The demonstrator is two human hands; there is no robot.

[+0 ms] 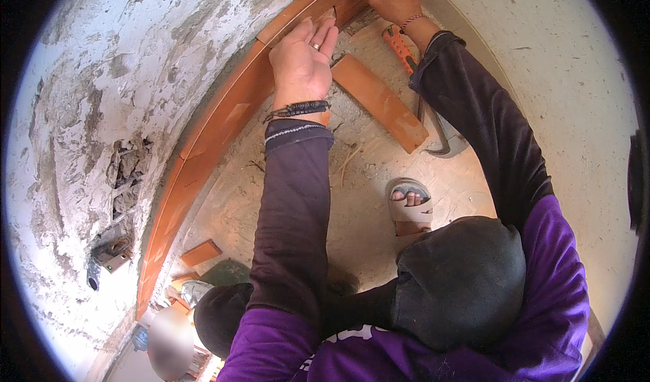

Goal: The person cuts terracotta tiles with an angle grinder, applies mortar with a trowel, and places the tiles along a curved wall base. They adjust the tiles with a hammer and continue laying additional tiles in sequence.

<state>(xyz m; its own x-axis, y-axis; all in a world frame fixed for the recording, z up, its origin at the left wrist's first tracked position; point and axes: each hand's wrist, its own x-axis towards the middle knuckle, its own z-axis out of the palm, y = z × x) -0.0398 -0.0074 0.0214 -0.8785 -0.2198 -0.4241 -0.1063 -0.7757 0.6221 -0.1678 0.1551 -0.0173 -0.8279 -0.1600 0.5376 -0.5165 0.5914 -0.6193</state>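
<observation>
Along the foot of the rough wall runs a row of terracotta skirting tiles (pixel 223 126). My left hand (pixel 302 62) is open at its far part, palm up, fingers stretched out and their tips against the tiles. At the far corner my right hand (pixel 393 2) closes on the end tile (pixel 347 8), its thumb laid along it; the other fingers are partly hidden. A loose terracotta tile (pixel 380 102) lies on the dusty floor between my arms. Beside my right forearm are an orange tool grip (pixel 399 49) and a metal hammer head (pixel 448 140); the sleeve partly covers them.
A pale smooth wall (pixel 542 64) rises on the right. My sandalled foot (pixel 410 206) and black-clad knee (pixel 462 284) are near. Smaller tile pieces (pixel 200 253) lie at the lower left. An electrical box (pixel 115 259) sits in the rough wall; a blurred person (pixel 170 345) is below.
</observation>
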